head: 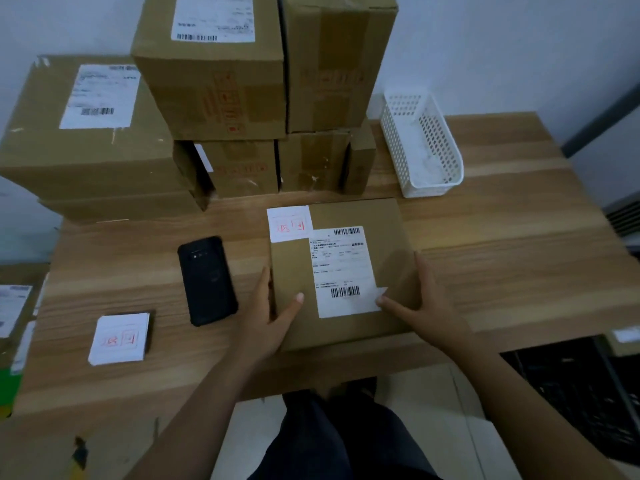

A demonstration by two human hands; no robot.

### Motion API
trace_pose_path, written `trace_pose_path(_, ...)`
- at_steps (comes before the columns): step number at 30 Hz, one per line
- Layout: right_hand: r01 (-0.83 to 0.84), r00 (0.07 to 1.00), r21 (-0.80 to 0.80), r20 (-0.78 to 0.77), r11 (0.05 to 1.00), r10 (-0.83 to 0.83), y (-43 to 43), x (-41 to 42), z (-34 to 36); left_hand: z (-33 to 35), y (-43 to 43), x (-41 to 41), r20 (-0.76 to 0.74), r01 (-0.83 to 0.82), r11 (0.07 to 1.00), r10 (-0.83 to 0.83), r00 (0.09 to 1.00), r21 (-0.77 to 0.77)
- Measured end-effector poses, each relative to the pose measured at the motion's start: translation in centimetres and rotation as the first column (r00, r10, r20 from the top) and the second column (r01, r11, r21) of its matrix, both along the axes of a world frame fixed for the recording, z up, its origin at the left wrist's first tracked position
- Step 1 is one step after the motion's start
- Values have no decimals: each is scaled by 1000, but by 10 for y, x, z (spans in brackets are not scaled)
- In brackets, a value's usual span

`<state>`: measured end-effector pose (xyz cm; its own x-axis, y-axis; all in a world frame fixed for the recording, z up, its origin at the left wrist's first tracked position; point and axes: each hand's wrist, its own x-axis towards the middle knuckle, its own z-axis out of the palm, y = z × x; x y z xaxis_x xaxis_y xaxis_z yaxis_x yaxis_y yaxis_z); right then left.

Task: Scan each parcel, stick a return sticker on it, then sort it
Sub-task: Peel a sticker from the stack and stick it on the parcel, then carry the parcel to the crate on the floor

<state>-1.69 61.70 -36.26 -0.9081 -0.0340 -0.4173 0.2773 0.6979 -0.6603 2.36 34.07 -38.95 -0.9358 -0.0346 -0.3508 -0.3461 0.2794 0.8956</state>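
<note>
A flat brown parcel [388,223] lies on the wooden table [502,237] in front of me. It carries a white shipping label [341,268] with barcodes and a white return sticker [289,223] with red characters on its far left corner. My left hand [270,310] grips the parcel's left edge, thumb on top. My right hand [420,303] holds the right edge, thumb on the label's corner. A black handheld scanner [207,280] lies left of the parcel. A stack of return stickers [119,337] sits further left.
Stacked cardboard boxes [214,81] with labels fill the table's back and left. A white perforated plastic basket [420,143] stands at the back right. A dark crate [568,393] sits low at the right, more labelled parcels [14,306] at the far left.
</note>
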Motion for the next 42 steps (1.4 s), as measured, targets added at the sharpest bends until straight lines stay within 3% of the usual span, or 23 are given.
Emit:
trace_pose_path(4, 16, 994, -109, 105, 994, -5, 4, 13, -4, 2, 9, 5, -6, -12, 999, 12, 1000, 32)
trace_pose_path(9, 22, 999, -140, 50, 990, -15, 15, 23, -2, 12, 26, 8, -3, -32, 999, 32, 999, 21)
trace_pose_path(16, 87, 987, -179, -117, 980, -108, 97, 61, 45, 56, 85, 8, -95, 240, 971, -239, 966, -3)
trace_pose_path(21, 219, 930, -167, -261, 961, -257, 189, 124, 88, 90, 181, 20, -255, 430, 896, -444, 859, -113)
trace_pose_path(27, 392, 818, -151, -393, 907, -419, 300, 217, 116, 116, 320, 59, -410, 538, 821, -565, 716, -192)
trace_pose_path(36, 623, 617, -231, -442, 748, -651, 429, 330, 129, 123, 493, 102, -450, 725, 658, -721, 527, -205)
trace_pose_path(42, 688, 523, -294, -433, 664, -734, 503, 358, 122, 127, 590, 102, -453, 794, 571, -776, 439, -208)
